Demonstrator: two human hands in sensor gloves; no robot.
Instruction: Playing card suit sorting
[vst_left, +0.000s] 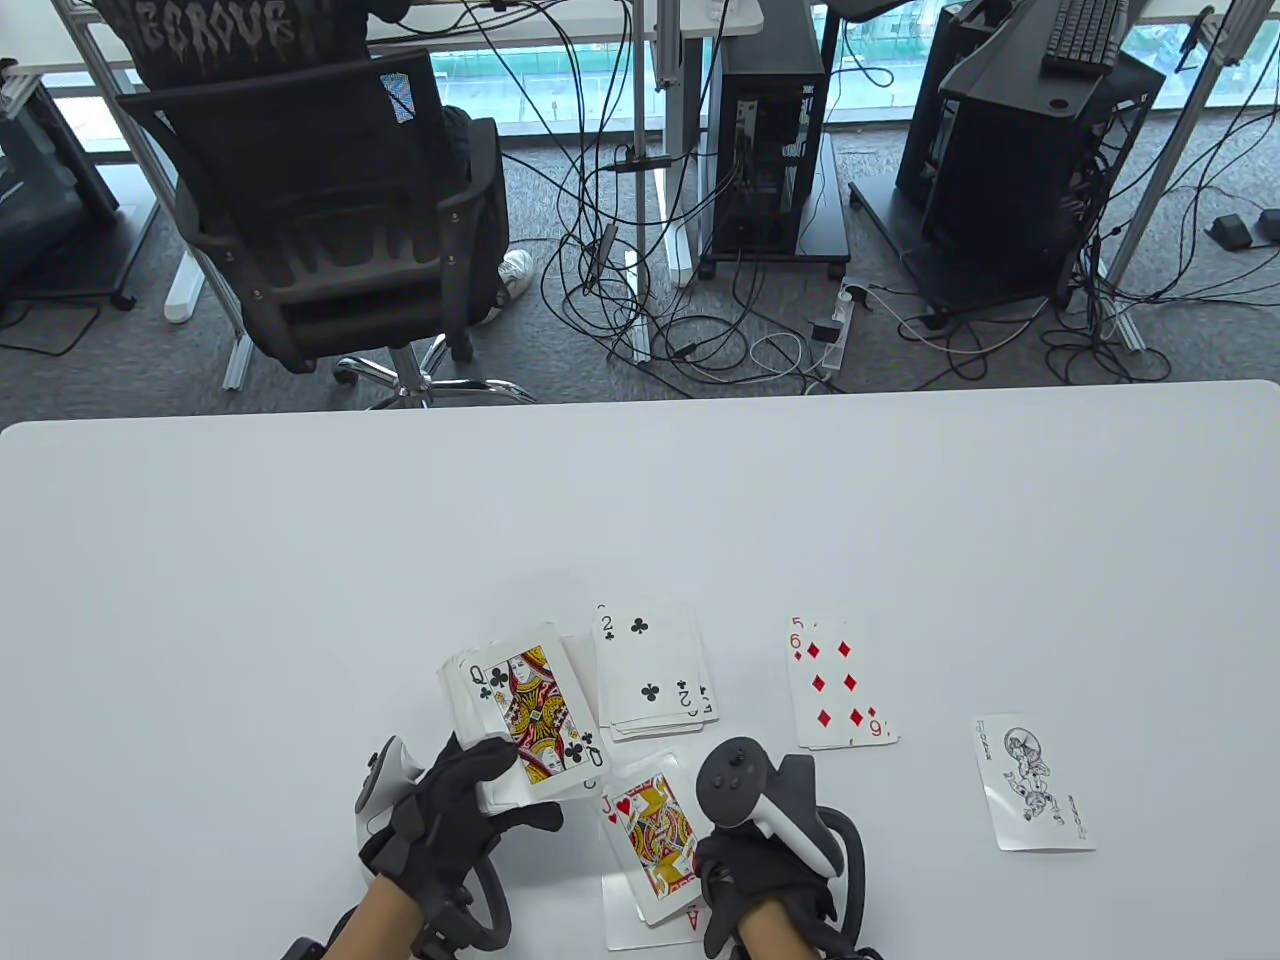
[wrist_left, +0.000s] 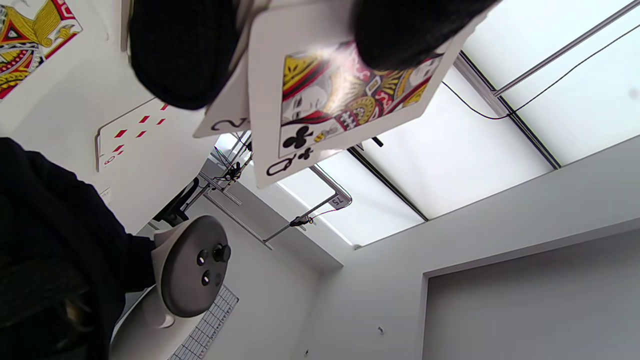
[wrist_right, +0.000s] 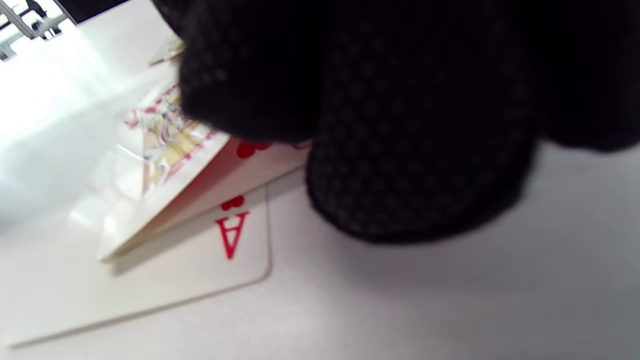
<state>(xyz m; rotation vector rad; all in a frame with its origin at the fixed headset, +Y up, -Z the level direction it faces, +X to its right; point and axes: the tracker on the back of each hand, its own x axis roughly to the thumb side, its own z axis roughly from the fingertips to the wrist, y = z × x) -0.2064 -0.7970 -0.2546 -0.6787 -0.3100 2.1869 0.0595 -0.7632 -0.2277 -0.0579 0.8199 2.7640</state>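
The white worktop (vst_left: 300, 560) carries all cards in a band near its near edge, right of centre.

The left hand (vst_left: 455, 800), gloved in black, is at the near edge left of centre. Its fingers and thumb are curled round a deck of cards (vst_left: 490, 700) held face up, the queen of clubs (vst_left: 535, 715) on top. In the left wrist view the thumb (wrist_left: 400, 30) lies across that queen's face.

The right hand (vst_left: 745, 880), also gloved, is at the near edge just right of the left hand, a tracker (vst_left: 750, 790) on its back. Its fingers grasp the jack of hearts (vst_left: 655, 830); in the right wrist view this card is tilted, its far end raised off the card beneath. That lower card is an ace (wrist_right: 230, 235) in red, lying flat; its suit I cannot tell.

The clubs pile (vst_left: 655, 675), two of clubs uppermost, lies just beyond the jack, just beside the held deck.

The diamonds pile (vst_left: 835, 685), six of diamonds on top with a five showing behind, lies to the right of the clubs, apart from them.

A single joker (vst_left: 1035, 785) lies nearest the right edge, apart from the rest.
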